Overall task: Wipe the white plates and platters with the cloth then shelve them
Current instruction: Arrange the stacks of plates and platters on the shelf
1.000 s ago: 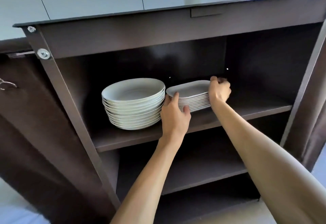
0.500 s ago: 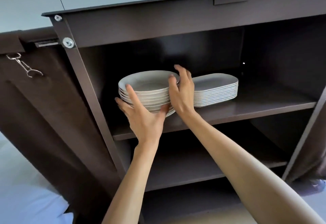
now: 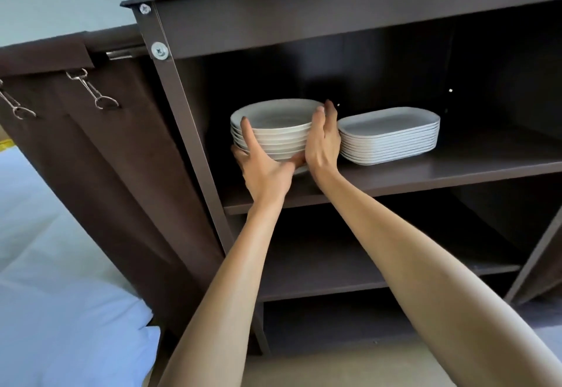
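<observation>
A stack of several round white plates (image 3: 278,125) stands at the left of the cabinet's upper shelf (image 3: 425,173). My left hand (image 3: 263,166) lies spread against the stack's front left, fingers pointing up its side and thumb along its base. My right hand (image 3: 324,140) presses flat with straight fingers on the stack's right side, in the gap beside a stack of several oblong white platters (image 3: 390,137). The platters sit free on the shelf to the right. No cloth is in view.
The dark brown cabinet has a corner post (image 3: 179,131) just left of the plates and two lower shelves (image 3: 334,280). A brown fabric curtain with metal clips (image 3: 94,94) hangs at the left. Pale blue bedding (image 3: 60,310) lies at the lower left.
Both hands left the platter stack and moved left onto the round plate stack. My view shifted left and closer, so the cabinet now sits further right.
</observation>
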{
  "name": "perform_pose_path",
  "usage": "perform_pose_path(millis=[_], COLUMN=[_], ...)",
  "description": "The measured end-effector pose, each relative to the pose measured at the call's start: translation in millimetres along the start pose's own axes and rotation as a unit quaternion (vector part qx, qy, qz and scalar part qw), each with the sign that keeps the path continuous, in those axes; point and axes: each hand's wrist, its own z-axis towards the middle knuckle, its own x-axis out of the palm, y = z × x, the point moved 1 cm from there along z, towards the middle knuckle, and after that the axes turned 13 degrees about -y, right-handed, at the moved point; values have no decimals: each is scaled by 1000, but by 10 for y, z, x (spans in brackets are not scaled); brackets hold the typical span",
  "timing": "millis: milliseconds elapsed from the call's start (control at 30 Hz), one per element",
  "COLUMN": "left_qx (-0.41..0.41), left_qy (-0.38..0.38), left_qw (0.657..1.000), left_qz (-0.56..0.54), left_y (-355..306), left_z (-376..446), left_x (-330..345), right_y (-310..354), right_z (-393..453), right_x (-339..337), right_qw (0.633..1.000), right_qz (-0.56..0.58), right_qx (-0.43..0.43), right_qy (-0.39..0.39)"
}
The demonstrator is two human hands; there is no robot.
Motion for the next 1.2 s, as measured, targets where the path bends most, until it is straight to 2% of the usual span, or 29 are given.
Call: perform_pose_path(millis=[300, 433, 667, 867, 1200], left_qx=[-18, -36, -43, -46, -58], left_qy=[25, 24, 30, 16, 14], left_qw=[1000, 999, 999, 998, 998], left_qz=[3, 3, -11, -29, -23], left_y=[113, 130, 236, 392, 556], left_z=[251, 434, 680, 847, 1239], left_x=[172, 304, 479, 719, 1022], right_y=[-185, -237, -271, -369, -600], right_z=[124, 225, 416, 513, 855], right_x=[289, 368, 549, 770, 1092], right_qw=[999, 998, 998, 998, 996], right_qz=[-21, -43, -52, -49, -54], right_qx=[38, 50, 43, 31, 38], right_qy=[-22, -9, 9, -17, 51])
